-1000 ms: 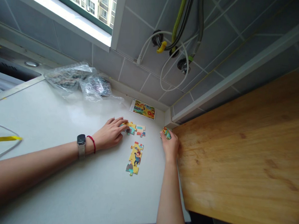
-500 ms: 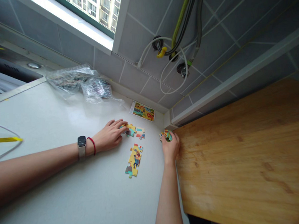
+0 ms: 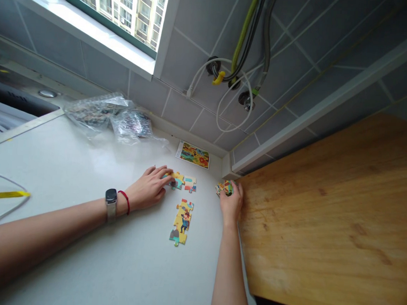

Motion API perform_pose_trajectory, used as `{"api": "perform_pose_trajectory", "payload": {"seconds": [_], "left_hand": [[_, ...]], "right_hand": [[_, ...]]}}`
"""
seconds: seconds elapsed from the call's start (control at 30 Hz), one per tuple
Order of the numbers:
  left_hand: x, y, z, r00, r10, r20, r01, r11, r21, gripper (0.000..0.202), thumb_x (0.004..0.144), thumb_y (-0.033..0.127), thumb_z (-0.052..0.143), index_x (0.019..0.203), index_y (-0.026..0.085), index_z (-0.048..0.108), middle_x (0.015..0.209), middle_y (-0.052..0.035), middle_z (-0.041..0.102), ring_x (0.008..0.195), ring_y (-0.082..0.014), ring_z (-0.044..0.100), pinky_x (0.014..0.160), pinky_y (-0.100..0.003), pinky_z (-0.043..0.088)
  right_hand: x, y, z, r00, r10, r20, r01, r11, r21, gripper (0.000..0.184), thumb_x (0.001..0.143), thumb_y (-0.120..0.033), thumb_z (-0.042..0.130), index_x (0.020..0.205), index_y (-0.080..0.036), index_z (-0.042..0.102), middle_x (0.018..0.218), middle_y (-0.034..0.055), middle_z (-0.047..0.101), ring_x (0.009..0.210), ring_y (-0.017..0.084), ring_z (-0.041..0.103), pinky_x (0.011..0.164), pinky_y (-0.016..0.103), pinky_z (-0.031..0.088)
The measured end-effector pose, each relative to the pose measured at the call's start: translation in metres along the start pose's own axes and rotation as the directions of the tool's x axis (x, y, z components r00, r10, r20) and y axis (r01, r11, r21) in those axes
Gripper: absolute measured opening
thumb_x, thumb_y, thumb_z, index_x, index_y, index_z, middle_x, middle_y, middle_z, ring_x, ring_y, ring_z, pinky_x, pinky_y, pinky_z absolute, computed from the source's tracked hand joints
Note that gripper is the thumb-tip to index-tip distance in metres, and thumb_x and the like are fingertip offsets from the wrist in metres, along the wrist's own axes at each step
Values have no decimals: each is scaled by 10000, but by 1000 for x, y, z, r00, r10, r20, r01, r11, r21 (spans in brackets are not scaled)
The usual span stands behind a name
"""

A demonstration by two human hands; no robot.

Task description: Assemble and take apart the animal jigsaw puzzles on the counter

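Note:
My left hand (image 3: pixel 149 187) lies with its fingers stretched out, the fingertips resting on the left end of some joined puzzle pieces (image 3: pixel 177 179). Just right of these is another puzzle piece (image 3: pixel 190 184) in cream, red and blue. Nearer to me lies a joined strip of puzzle pieces (image 3: pixel 182 222), showing a small figure on yellow. At the counter's right edge, my right hand (image 3: pixel 231 200) has thumb and fingers closed around a small pile of puzzle pieces (image 3: pixel 226 187). How many pieces it grips is hidden.
A picture card (image 3: pixel 193 154) lies by the back wall. Clear plastic bags (image 3: pixel 106 115) with contents sit at the back left of the white counter (image 3: pixel 116 261). A wooden board (image 3: pixel 322 222) adjoins on the right. A white cable (image 3: pixel 12 211) lies at left; hoses (image 3: pixel 245 36) hang above.
The view has shifted slightly. My right fingers have moved a little over the pile of puzzle pieces, showing more of it. My left hand stays on the joined pieces.

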State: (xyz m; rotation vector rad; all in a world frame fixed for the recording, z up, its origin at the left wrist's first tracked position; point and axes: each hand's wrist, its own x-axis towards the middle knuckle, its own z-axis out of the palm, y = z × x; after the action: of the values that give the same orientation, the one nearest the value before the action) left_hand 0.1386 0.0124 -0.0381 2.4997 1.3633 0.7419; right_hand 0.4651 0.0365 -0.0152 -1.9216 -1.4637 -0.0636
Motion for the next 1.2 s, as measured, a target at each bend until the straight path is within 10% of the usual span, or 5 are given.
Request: {"api": "perform_pose_trajectory", "payload": {"seconds": [1.2], "left_hand": [[1,3,-3,998,-64,-19,63,997,-54,659,828,94,488,1477,210,470,1517,-137,553,1417,-304,510,1187,-530,357]], "right_hand": [[6,0,-3,995,-81,-55,84,996,37,428,805,-291,678,1175,-88,745,1232,212,724,1174,327,660,1077,462,494]]}}
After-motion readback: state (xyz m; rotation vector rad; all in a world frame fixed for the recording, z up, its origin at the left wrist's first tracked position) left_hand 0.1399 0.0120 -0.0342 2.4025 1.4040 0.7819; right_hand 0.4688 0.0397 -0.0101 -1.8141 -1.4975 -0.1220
